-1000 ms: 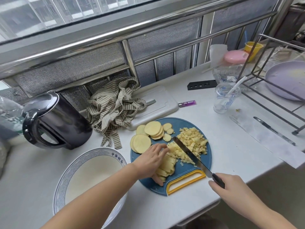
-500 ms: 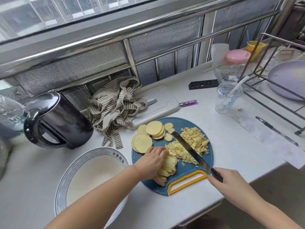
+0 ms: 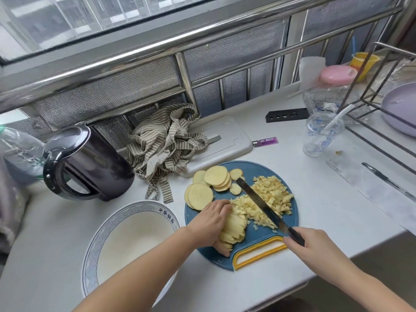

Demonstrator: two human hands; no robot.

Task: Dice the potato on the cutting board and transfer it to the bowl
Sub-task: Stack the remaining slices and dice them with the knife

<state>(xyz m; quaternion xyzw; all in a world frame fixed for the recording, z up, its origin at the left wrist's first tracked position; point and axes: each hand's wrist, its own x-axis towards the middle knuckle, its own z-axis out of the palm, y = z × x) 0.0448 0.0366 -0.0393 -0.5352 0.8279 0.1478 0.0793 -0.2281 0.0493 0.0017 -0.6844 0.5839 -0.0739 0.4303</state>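
A round blue cutting board (image 3: 258, 170) with a yellow handle lies at the counter's front. On it are round potato slices (image 3: 209, 183) at the back left, a pile of diced potato (image 3: 270, 197) on the right, and a stack of potato strips (image 3: 233, 228) near the front. My left hand (image 3: 209, 224) grips the strips with curled fingers. My right hand (image 3: 308, 244) grips the black handle of a knife (image 3: 258, 201), whose blade lies across the diced pile just right of the strips. A large empty white bowl (image 3: 126, 239) with a blue rim stands left of the board.
A black kettle (image 3: 83, 163) and a striped cloth (image 3: 166, 143) sit behind the bowl. A white board (image 3: 225, 140), a purple lighter (image 3: 265, 140), a plastic cup (image 3: 322, 136) and a metal rack (image 3: 382, 122) stand at the back right. The counter edge runs close on the right.
The knife blade has shifted slightly left, closer to the strips under my left hand. My right hand has moved in a little. My left hand keeps its hold.
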